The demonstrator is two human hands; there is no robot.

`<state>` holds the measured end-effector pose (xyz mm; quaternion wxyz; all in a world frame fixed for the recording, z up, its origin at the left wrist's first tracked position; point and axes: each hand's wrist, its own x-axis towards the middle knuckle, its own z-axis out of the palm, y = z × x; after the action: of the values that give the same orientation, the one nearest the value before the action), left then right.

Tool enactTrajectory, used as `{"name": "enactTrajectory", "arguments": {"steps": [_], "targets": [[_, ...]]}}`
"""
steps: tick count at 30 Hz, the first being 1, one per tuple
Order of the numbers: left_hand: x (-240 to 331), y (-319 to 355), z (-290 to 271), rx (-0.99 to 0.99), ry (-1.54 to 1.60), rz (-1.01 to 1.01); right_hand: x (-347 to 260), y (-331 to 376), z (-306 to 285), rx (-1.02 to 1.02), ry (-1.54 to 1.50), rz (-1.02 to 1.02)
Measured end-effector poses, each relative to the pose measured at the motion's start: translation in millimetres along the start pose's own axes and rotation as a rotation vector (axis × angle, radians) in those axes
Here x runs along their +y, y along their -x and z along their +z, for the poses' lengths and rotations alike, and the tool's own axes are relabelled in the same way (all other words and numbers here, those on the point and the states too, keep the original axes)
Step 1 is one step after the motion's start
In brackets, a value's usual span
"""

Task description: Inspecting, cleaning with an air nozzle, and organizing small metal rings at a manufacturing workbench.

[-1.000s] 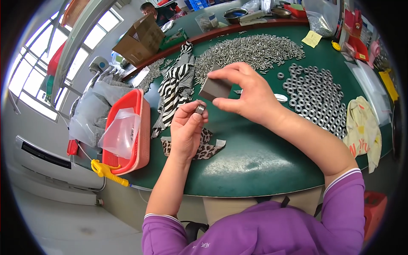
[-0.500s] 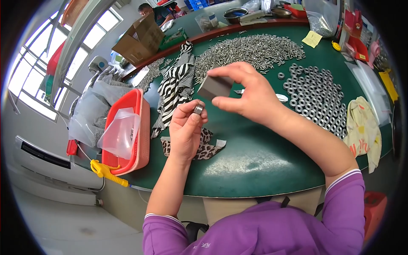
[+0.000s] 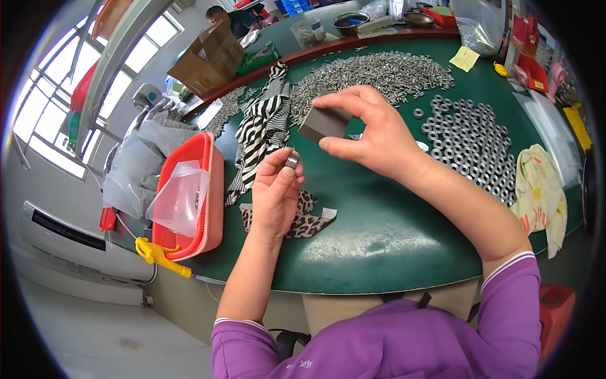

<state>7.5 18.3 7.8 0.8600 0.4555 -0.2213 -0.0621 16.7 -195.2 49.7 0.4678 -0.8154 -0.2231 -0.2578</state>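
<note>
My left hand [image 3: 273, 199] pinches a small shiny metal ring [image 3: 291, 162] between thumb and fingertips, above the green table. Just beyond it, my right hand [image 3: 385, 139] grips a grey-brown rectangular block [image 3: 325, 124] between thumb and fingers. A small gap separates block and ring. Beneath my left hand lies a leopard-print cloth [image 3: 309, 221]. Partly hidden by my right hand, a pale object [image 3: 421, 146] rests on the table. To the right of that hand, many similar metal rings [image 3: 470, 148] are spread out flat.
A heap of small metal pins [image 3: 379, 72] covers the table's far part. Striped cloth [image 3: 255, 142] and a red basket [image 3: 216, 208] with plastic bags stand left, beside a yellow air gun [image 3: 154, 252]. A pale cloth [image 3: 536, 196] hangs over the right edge. A person [image 3: 230, 22] sits beyond a cardboard box [image 3: 208, 60].
My right hand has shifted the block slightly up and to the right, away from the ring. My left hand has barely moved, still pinching the ring.
</note>
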Motion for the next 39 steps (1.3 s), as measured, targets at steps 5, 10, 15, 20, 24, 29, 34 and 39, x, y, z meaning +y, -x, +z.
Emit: {"name": "enactTrajectory", "arguments": {"steps": [5, 10, 15, 20, 24, 29, 34, 39], "targets": [[1.9, 0.4, -0.1, 0.072, -0.034, -0.047, -0.1, 0.8, 4.5, 0.024, -0.022, -0.072], [-3.4, 1.4, 1.1, 0.126, -0.137, -0.058, -28.3, 19.7, 20.1, -0.059, -0.03, -0.244], [-4.1, 0.6, -7.2, 0.026, -0.158, 0.004, -21.0, 12.3, 19.5, 0.014, 0.024, -0.244], [-2.7, -0.9, 4.1, 0.058, -0.045, 0.004, -5.5, 4.7, 5.8, 0.001, 0.027, -0.101], [-1.4, -2.3, 9.5, 0.213, -0.016, -0.136, -32.6, 26.3, 23.4, -0.108, -0.033, -0.319], [-0.2, 1.0, 1.6, 0.003, -0.094, 0.019, 2.7, 1.5, 5.0, 0.044, 0.235, -0.13], [-1.1, -1.8, -0.8, 0.071, -0.041, -0.014, -2.2, 4.0, 3.0, 0.001, 0.108, -0.005], [-1.1, -0.5, -3.6, 0.101, -0.072, -0.03, -5.2, 5.8, 6.4, -0.045, -0.007, -0.056]]}}
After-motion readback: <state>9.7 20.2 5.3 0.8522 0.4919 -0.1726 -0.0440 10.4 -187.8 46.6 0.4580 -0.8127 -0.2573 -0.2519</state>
